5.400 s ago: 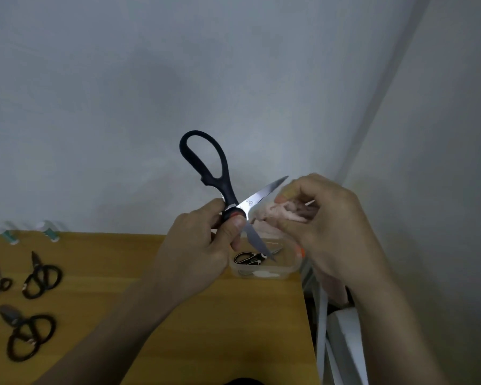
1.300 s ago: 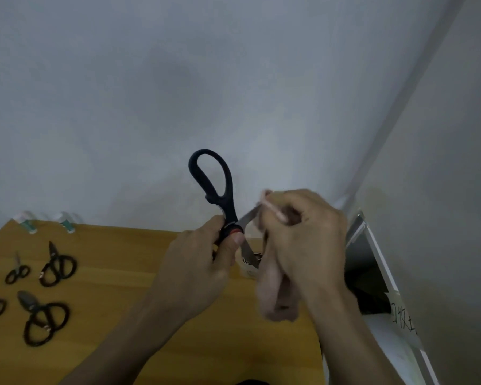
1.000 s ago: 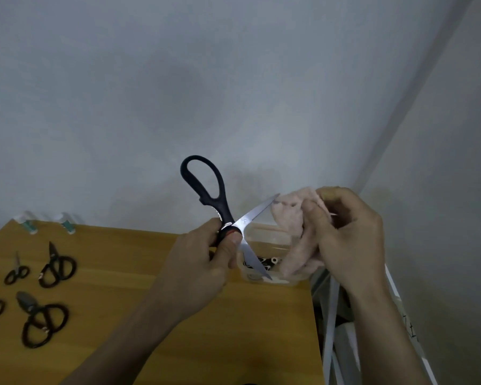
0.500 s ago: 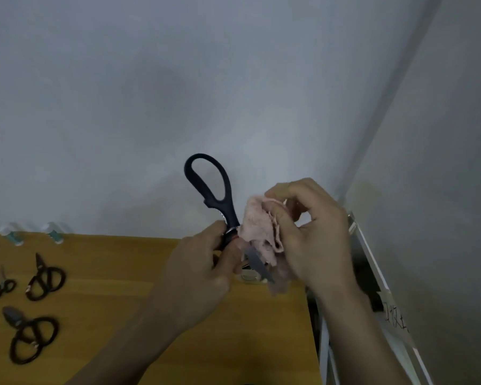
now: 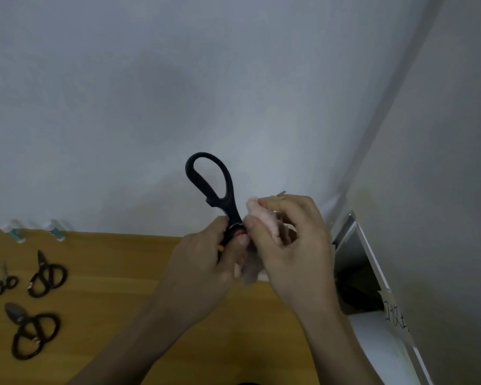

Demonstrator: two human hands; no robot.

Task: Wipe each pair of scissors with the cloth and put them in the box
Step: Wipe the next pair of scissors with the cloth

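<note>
Scissors (image 5: 216, 190) are mid-wipe, raised above the table's (image 5: 122, 273) far right: your left hand (image 5: 203, 268) grips the pivot, your right hand (image 5: 289, 251) pinches the cloth (image 5: 264, 220) round the blades. Next, I judge, boxing them; no box is visible.

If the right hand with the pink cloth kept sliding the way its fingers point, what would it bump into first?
Probably the left hand. The right hand holds the pink cloth around the blade of the black scissors, fingers pointing left toward the pivot, where the left thumb pinches. Depth is hard to judge.
</note>
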